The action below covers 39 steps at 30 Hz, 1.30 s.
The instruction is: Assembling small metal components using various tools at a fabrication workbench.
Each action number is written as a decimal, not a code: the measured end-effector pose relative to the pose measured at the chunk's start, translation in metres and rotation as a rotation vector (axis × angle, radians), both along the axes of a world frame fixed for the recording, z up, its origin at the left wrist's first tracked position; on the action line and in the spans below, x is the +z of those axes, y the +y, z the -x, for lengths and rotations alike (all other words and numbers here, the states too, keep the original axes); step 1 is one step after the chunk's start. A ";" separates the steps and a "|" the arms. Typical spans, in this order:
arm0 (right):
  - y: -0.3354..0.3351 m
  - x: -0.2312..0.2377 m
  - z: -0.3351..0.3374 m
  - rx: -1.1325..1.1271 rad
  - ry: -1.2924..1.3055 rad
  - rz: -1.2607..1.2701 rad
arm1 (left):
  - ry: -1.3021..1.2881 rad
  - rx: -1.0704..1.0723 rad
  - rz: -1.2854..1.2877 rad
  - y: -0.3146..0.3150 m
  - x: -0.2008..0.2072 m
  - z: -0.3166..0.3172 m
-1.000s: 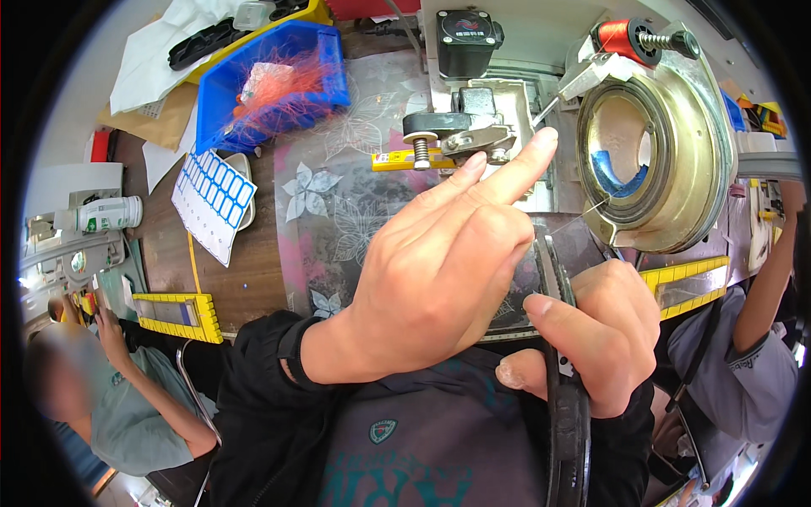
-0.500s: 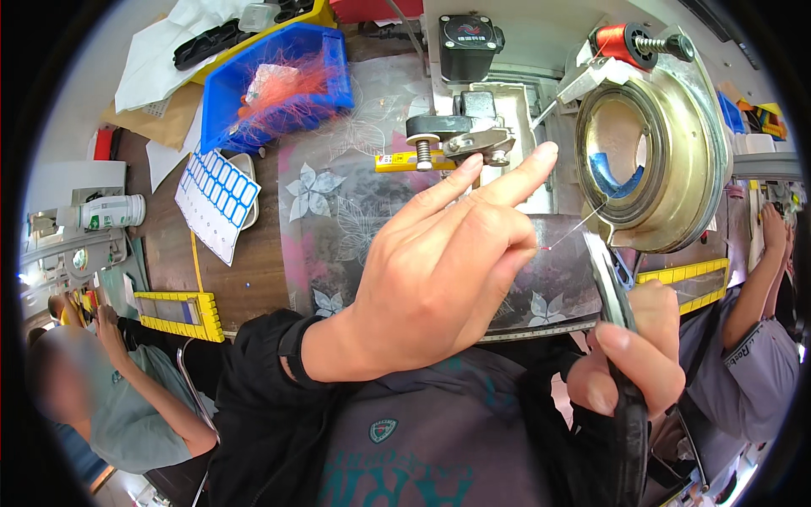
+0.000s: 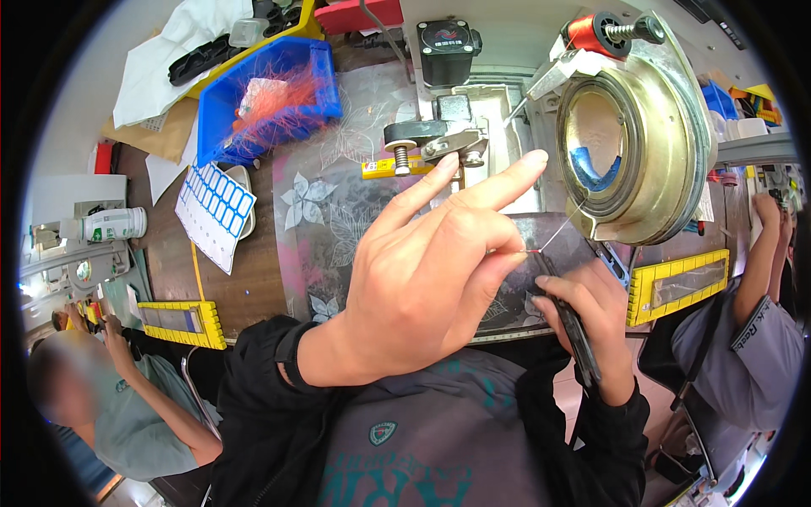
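Note:
Thumb and index finger of my left hand (image 3: 422, 283) pinch the red end of a thin wire (image 3: 562, 228), while its other fingers stretch out toward the clamp. From that pinch the wire runs up to the lower rim of a brass-coloured winding ring (image 3: 655, 160). In my right hand (image 3: 604, 308) is a slim dark tool (image 3: 576, 334), its exact kind unclear. The narrow tip of the tool is close to the pinched wire end; whether they touch I cannot tell. Blue material (image 3: 596, 173) lines the bottom of the ring's opening.
A red wire spool (image 3: 591, 34) sits above the ring. Beyond my left fingers stands a spring-bolted clamp (image 3: 439, 135). At left are a blue bin (image 3: 215, 127) of orange-red wire scraps and a label sheet (image 3: 211, 211). Yellow-framed trays (image 3: 683, 283) lie right and left. Other people sit on both sides.
My right hand has moved up and left, bringing the tool from below the ring to beside the pinched wire end. My left hand keeps its pinch. The view has shifted slightly.

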State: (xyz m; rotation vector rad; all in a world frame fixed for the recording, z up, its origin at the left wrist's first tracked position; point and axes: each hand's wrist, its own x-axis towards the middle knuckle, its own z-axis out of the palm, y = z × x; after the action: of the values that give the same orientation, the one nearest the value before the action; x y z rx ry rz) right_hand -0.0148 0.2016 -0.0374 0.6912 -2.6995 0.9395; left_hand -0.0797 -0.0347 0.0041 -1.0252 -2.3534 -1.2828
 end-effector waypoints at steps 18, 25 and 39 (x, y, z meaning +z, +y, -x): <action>-0.011 0.038 0.017 0.057 0.237 0.184 | -0.044 -0.042 0.067 0.006 0.010 -0.004; -0.027 0.043 0.039 0.032 0.394 0.075 | -0.065 -0.047 0.045 0.006 0.011 -0.003; -0.029 0.055 0.042 0.069 0.232 0.112 | -0.063 -0.036 0.079 0.007 0.010 -0.003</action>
State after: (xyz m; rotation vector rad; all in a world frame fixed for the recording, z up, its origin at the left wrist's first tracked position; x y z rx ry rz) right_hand -0.0565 0.1728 0.0181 0.8192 -2.4171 0.9532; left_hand -0.0764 -0.0279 0.0140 -1.0696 -2.4616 -1.2614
